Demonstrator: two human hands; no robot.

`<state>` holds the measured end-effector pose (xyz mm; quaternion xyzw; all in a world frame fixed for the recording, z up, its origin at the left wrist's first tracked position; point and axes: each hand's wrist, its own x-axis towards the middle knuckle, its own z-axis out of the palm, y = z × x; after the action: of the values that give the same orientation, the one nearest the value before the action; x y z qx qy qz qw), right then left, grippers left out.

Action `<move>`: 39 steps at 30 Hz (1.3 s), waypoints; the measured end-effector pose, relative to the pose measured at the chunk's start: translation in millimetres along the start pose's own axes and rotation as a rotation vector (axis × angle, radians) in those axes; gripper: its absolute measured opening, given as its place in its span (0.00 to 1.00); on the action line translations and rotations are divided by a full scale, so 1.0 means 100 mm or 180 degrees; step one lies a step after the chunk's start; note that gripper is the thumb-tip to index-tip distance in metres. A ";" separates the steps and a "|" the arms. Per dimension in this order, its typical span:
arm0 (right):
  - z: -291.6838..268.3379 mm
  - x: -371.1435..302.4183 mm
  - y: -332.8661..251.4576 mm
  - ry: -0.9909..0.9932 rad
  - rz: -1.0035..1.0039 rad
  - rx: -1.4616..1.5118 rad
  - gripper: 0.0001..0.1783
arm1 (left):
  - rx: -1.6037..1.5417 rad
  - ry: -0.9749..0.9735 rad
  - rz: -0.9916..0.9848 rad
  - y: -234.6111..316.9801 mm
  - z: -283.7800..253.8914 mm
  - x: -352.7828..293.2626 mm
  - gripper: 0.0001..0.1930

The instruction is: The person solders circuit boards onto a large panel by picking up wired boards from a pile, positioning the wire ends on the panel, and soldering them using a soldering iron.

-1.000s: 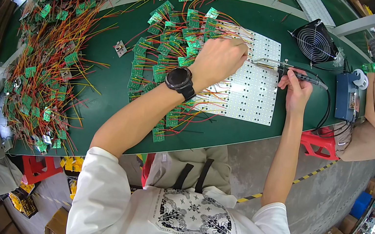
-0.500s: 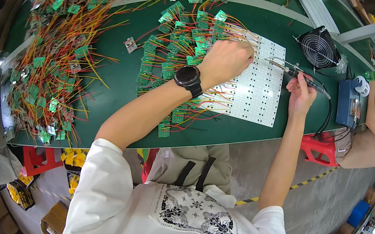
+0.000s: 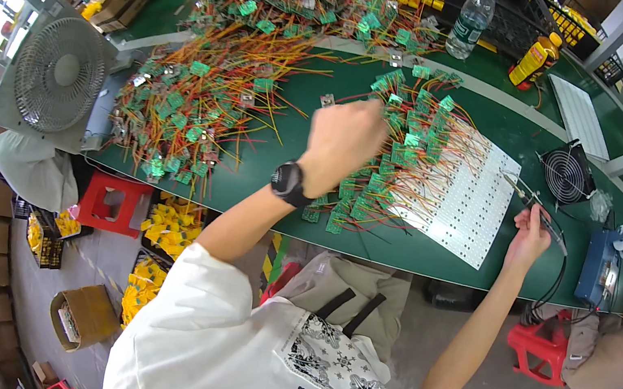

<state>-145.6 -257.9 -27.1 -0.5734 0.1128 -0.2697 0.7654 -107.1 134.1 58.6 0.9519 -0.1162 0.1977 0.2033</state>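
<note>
**Left hand over the wired boards, right hand on the soldering iron**

The left hand is closed into a loose fist, knuckles up, with a black wristwatch just behind it. It hovers over the near edge of a cluster of small green circuit boards with red, orange and yellow wires; the boards fan out from beneath the fist toward the far side and to its right. Whether the fingers pinch one of them cannot be told, since the back of the hand hides them.

Right of that cluster, partly under it, lies a white panel of board strips on the green table. The right hand rests at the panel's right edge, closed around the handle of a soldering iron, whose tip points back toward the panel. A dark cable runs from the hand to a blue station further right.

To the left of the left hand, well apart, spreads a larger heap of wired boards.
</note>
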 end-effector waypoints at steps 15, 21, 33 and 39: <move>0.13 -0.03 -0.08 -0.0109 0.0131 0.0004 0.08 | -0.0941 0.0032 -0.0156 -1.27 -0.06 0.05 0.10; 0.09 -0.07 -0.14 -0.0097 0.0212 0.0042 0.09 | -0.2996 -0.0680 -0.1254 -0.87 -0.34 -0.05 0.13; 0.03 -0.03 -0.06 -0.0384 0.0246 0.0062 0.11 | -0.2815 -0.0987 0.0209 0.34 0.07 0.27 0.10; 0.06 -0.07 -0.11 -0.0427 0.0216 -0.0130 0.12 | -0.3085 -0.1298 0.0826 0.86 0.42 0.42 0.10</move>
<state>-151.4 -251.0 -16.2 -0.6015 0.0861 -0.2022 0.7681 -81.5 33.5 70.7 0.7460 -0.3477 -0.0438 0.5663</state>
